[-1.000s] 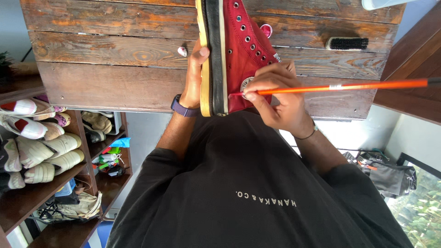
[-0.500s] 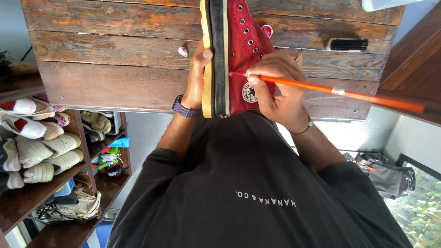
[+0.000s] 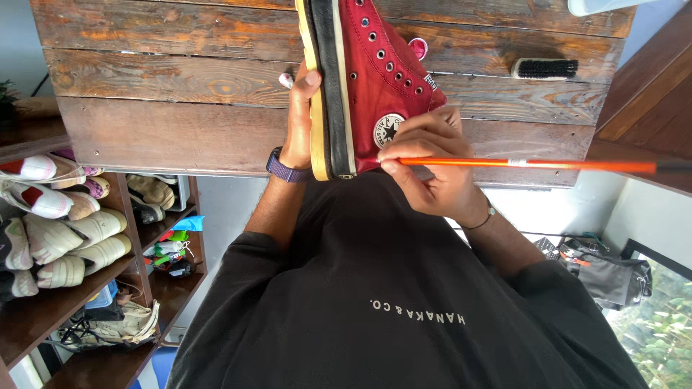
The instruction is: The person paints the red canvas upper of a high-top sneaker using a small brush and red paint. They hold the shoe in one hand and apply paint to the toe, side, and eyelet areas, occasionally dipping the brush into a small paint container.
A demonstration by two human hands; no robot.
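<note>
- The picture appears upside down, with the person's dark shirt low in frame and the wooden bench [image 3: 216, 94] above it; which hand is which is read from the arms, so the hand on the left of the picture is taken as the left.
- The left hand [image 3: 301, 122] is clamped on the yellowed sole of a red high-top sneaker [image 3: 367, 79], holding it on edge against the planks, thumb across the sole.
- The right hand [image 3: 432, 169] is closed in a pencil-like pinch around a long orange-handled brush [image 3: 533, 163], its working end at the heel side of the canvas just below the round ankle patch.
- Judging from this, painting or detail work on the shoe is under way near the heel; the eyelets carry no laces.
- No wet or changed patch can be made out on the canvas, so how much is covered cannot be told.
- The brush tip is hidden behind the fingers, and the toe of the sneaker is cut off by the frame edge.
- A black-bristled scrub brush [image 3: 544, 68] lies well apart on the bench; a shoe rack [image 3: 58, 223] full of pale shoes stands to one side.
</note>
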